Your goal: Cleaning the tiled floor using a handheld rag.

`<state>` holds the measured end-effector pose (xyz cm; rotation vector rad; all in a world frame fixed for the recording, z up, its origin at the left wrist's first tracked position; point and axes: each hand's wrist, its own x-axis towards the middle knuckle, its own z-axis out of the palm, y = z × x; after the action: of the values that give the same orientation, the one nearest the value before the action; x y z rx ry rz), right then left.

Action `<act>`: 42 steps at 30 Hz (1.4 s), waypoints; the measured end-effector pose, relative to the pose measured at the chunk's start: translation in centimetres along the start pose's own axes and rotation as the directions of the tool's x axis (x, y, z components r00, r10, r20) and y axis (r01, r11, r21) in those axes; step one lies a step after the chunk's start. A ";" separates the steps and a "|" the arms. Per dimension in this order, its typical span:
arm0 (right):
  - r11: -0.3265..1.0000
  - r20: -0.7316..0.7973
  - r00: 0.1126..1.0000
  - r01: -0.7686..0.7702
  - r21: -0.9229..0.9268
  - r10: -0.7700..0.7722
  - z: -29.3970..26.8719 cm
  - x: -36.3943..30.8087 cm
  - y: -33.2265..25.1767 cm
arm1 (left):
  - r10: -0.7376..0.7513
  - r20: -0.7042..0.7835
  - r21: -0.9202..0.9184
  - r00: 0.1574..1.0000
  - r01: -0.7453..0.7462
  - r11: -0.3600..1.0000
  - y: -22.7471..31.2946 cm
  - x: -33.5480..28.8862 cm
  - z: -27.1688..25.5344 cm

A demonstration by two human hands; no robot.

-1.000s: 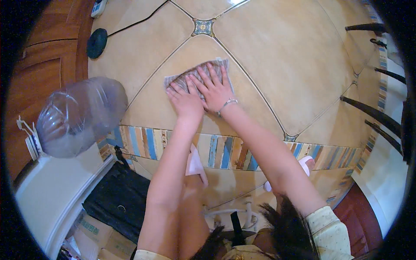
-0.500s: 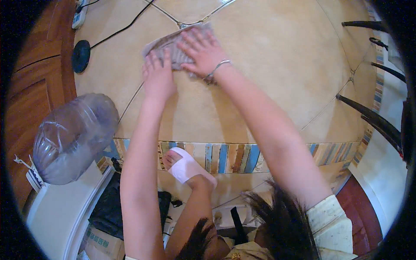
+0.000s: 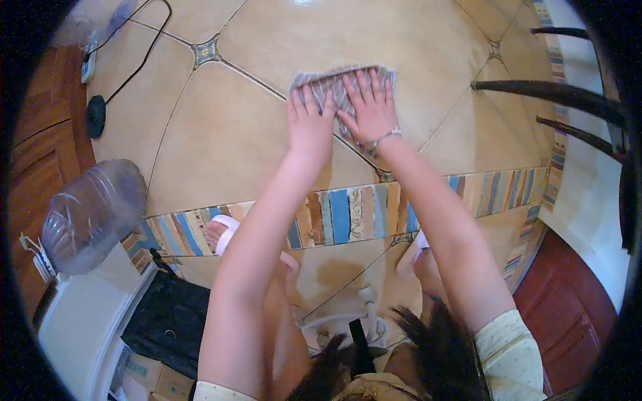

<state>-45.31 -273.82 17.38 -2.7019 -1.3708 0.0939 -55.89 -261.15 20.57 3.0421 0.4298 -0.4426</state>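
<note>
A folded brown-grey striped cloth (image 3: 342, 72) lies on the beige tiled floor (image 3: 227, 127), across a dark grout line. My left hand (image 3: 309, 127) presses flat on the cloth's left part, fingers stretched forward. Beside it, my right hand (image 3: 372, 110) lies on the right part with its fingers spread and a bracelet (image 3: 381, 139) round the wrist. Neither hand grips the cloth; both palms rest downward. Part of the cloth is hidden under the hands.
At the left stand a clear plastic bag (image 3: 93, 217) and a dark round base (image 3: 95, 117) with a black cable. Dark chair legs (image 3: 545, 97) reach in from the right. A patterned tile border (image 3: 348, 217) crosses before my pink-slippered feet. A black bag (image 3: 167, 317) sits at lower left.
Both hands and the cloth have moved right across the floor, over a grout line. The view has shifted too, and a second slippered foot now shows.
</note>
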 end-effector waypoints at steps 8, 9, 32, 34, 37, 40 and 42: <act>0.997 0.090 0.996 -0.029 0.076 0.022 -0.3 -14.2 -1.8 | 0.082 -0.008 0.089 0.997 -0.081 0.993 7.4 -11.5 3.3; 0.997 0.085 0.996 -0.034 0.074 0.028 -0.5 -15.2 -2.0 | 0.091 0.014 0.107 0.996 -0.092 0.990 8.0 -12.3 3.5; 0.991 0.122 0.987 -0.110 0.080 0.100 -2.4 -23.5 5.5 | 0.276 0.122 0.330 0.953 -0.301 0.894 17.4 -12.4 3.1; 0.989 0.110 0.986 -0.132 0.063 0.125 -2.3 -22.6 6.7 | 0.280 0.087 0.303 0.956 -0.293 0.907 17.7 -10.8 2.9; 0.986 0.075 0.987 -0.150 0.076 0.145 -2.2 -20.8 8.0 | 0.260 0.057 0.276 0.964 -0.265 0.924 18.0 -8.5 2.8; 0.981 0.084 0.979 -0.188 0.045 0.183 -2.4 -18.9 9.2 | 0.247 -0.038 0.212 0.968 -0.233 0.949 18.2 -5.8 2.5; 0.975 0.089 0.975 -0.211 0.066 0.205 -2.4 -17.7 9.9 | 0.217 -0.054 0.135 0.975 -0.208 0.969 18.3 -4.1 1.8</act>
<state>-47.56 -294.09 18.61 -2.7970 -1.0735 0.2707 -55.07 -279.94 19.91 3.1875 0.0763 -0.3690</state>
